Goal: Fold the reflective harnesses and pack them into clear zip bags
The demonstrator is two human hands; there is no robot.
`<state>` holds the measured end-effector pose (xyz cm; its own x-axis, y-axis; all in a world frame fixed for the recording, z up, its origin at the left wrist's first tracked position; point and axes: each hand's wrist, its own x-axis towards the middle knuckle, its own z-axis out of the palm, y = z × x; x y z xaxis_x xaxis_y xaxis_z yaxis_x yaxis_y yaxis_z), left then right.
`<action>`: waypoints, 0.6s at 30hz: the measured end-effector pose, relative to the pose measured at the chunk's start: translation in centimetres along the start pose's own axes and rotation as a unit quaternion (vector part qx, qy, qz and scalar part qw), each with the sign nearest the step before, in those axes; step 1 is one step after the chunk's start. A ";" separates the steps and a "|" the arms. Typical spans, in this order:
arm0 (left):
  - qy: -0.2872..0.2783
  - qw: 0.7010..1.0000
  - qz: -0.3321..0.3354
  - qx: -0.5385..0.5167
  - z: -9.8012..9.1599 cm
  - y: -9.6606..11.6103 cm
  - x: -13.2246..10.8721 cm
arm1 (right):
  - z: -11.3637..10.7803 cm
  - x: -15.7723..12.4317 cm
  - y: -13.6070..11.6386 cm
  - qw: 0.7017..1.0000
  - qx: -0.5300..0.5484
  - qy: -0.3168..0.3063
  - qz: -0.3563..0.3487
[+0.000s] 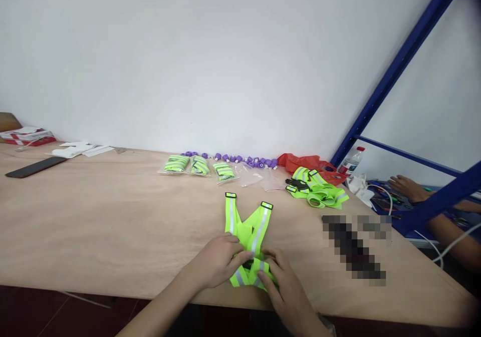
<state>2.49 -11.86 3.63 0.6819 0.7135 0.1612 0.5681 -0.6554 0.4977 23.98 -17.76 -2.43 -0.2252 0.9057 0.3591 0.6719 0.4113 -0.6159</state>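
A neon-yellow reflective vest (258,234) made of straps with silver stripes lies near the table's front edge. Its two upper straps spread apart and end in black buckles, while its lower part is bunched between my hands. My left hand (221,259) has its fingers closed on the left side of the bunched straps, beside a dark piece that is partly covered. From the right, my right hand (283,287) pinches the folded straps between thumb and fingers.
Bagged vests (176,163), clear bags (248,174) and purple rollers (259,162) line the wall. At right are a loose vest pile (325,194), a red bag (300,161), a bottle (351,161), a pixelated dark object (353,249), a blue frame (398,56) and another person's hand (408,188).
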 end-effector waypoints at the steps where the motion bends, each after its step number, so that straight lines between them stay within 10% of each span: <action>1: 0.001 1.000 -0.007 -0.009 0.2 0.0 0.2 | 0.1 0.0 0.3 1.000 -0.004 -0.004 0.002; 18: 0.202 0.969 -0.138 -0.045 3.9 0.6 0.7 | 0.4 1.3 0.8 0.997 -0.028 -0.024 0.069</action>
<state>5.11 -12.75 0.72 0.2636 0.9094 0.3216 0.6485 -0.4139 0.6388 23.99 -16.21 -2.73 -0.1607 0.9575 0.2395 0.7371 0.2778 -0.6160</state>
